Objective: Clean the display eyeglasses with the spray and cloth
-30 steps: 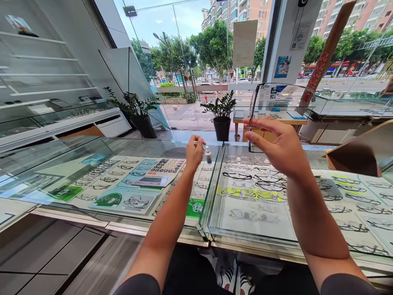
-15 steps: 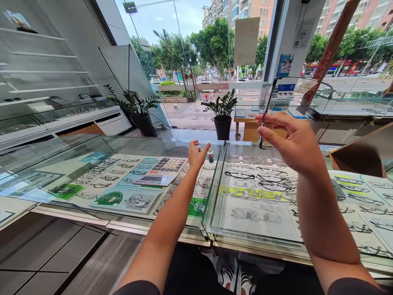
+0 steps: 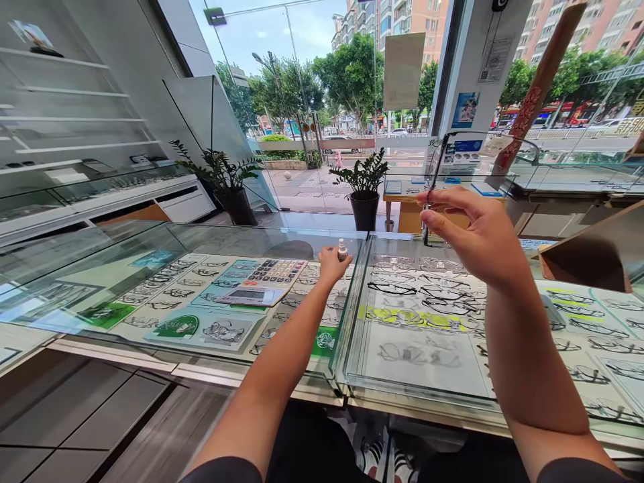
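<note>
Nearest us, the calculator (image 3: 261, 280) lies on the glass counter (image 3: 236, 235), left of our left forearm. Our right hand (image 3: 467, 223) is raised over the counter's right part, thumb and fingers pinching the glasses (image 3: 437, 164), whose front stands nearly upright. Farther out, our left hand (image 3: 332, 265), the nearer one, bends around the small bottle (image 3: 343, 247): its long axis is upright between thumb and fingers, white top above them; we can't tell whether they grip. Beyond stands a potted plant (image 3: 365, 208).
</note>
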`<state>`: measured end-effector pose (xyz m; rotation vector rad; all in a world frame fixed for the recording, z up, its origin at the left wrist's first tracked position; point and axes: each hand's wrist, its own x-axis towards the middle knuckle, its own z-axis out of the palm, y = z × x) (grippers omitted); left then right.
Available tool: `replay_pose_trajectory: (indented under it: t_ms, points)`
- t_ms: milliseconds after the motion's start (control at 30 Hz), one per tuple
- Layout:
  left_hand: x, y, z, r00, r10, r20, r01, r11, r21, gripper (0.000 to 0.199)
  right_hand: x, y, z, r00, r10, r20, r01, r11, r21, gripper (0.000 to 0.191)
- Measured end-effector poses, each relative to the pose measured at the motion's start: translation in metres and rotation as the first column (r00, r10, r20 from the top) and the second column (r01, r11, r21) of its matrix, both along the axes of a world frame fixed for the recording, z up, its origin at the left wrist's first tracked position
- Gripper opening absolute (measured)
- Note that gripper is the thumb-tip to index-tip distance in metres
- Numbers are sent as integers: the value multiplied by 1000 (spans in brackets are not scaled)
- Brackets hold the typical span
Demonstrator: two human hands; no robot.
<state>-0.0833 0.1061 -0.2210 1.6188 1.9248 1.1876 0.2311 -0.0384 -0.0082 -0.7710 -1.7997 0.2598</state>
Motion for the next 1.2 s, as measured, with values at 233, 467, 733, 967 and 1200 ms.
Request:
replay_pose_trajectory:
  t_ms: [233, 467, 733, 967, 1200]
  points:
    - [4, -1, 17, 915, -221, 337, 189, 974, 127, 35, 3, 14, -3, 986, 146, -79, -157, 974, -161, 21]
    - [22, -32, 70, 620, -523, 585, 391, 852, 348, 36, 7, 64, -25, 869, 423, -258, -495, 729, -472, 22]
    - [40, -71, 96, 217, -690, 691, 634, 638, 438, 48, -3, 87, -48, 783, 493, -378, -612, 506, -608, 26]
    - [46, -76, 104, 365, -681, 635, 640, 679, 360, 88, -23, 80, -54, 755, 580, -307, -606, 438, -664, 27]
    - [55, -68, 86, 667, -624, 408, 531, 782, 328, 78, -36, 79, -63, 737, 636, -229, -579, 417, -701, 27]
